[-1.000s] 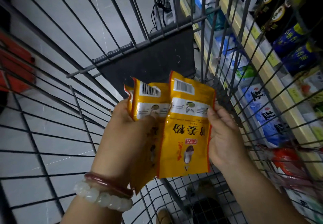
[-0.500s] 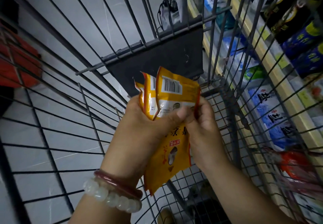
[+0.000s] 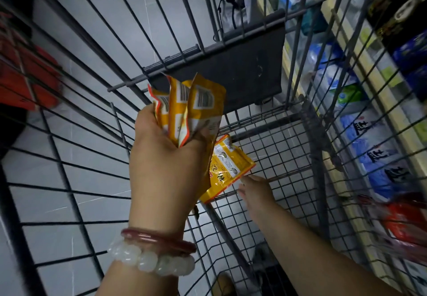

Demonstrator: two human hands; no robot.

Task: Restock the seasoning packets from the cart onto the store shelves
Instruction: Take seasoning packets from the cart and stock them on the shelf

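Note:
My left hand (image 3: 166, 164) is raised inside the wire cart (image 3: 277, 157) and grips a bunch of yellow-orange seasoning packets (image 3: 191, 108), barcodes facing me. One more yellow packet (image 3: 227, 168) lies on the cart's mesh floor, partly hidden behind my left hand. My right hand (image 3: 255, 188) is low in the cart with its fingers spread, fingertips at that packet's lower edge; whether they touch it I cannot tell. The store shelves (image 3: 360, 69) run along the right, beyond the cart's wire side.
A dark flap (image 3: 242, 74) hangs at the cart's far end. The shelves carry blue and white bags (image 3: 374, 152), dark bottles (image 3: 397, 9) and red packs (image 3: 406, 224). A red object (image 3: 27, 74) sits on the grey tile floor at left.
My right hand let go of the front packet and dropped down to the cart floor. My left hand gathered the packets into one bunch and rose slightly.

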